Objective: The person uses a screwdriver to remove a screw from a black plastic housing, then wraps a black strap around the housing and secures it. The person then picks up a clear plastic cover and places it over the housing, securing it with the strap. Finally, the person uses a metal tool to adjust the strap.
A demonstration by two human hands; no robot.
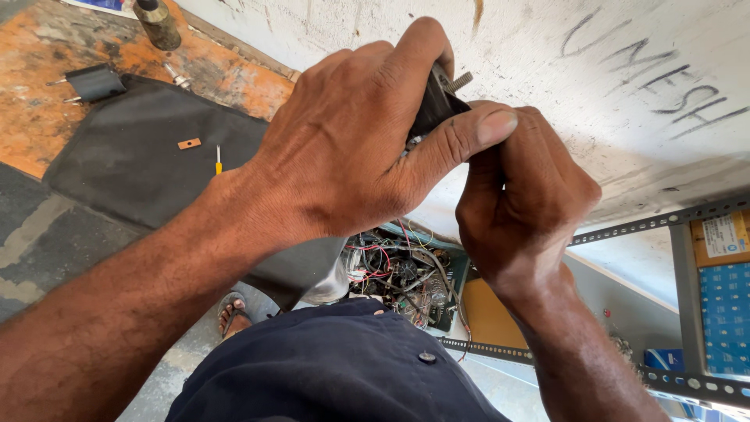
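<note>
Fingers (461, 129) of both hands pinching black threaded part (437, 101) — mostly hidden

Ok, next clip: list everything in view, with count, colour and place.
Black part with threaded stud: one, held between both hands, centre top.
Dark cloth: one, on the orange floor, left.
Small screwdriver: one, yellow handle, on the cloth.
Tan plate: one, on the cloth.
Black plug: one, upper left.
Wire bundle: one, red and black, below the hands.
Slotted metal rack: one, grey, right.
Blue boxes: several, in the rack.
Left hand: grip on the part.
Right hand: grip on the part.
</note>
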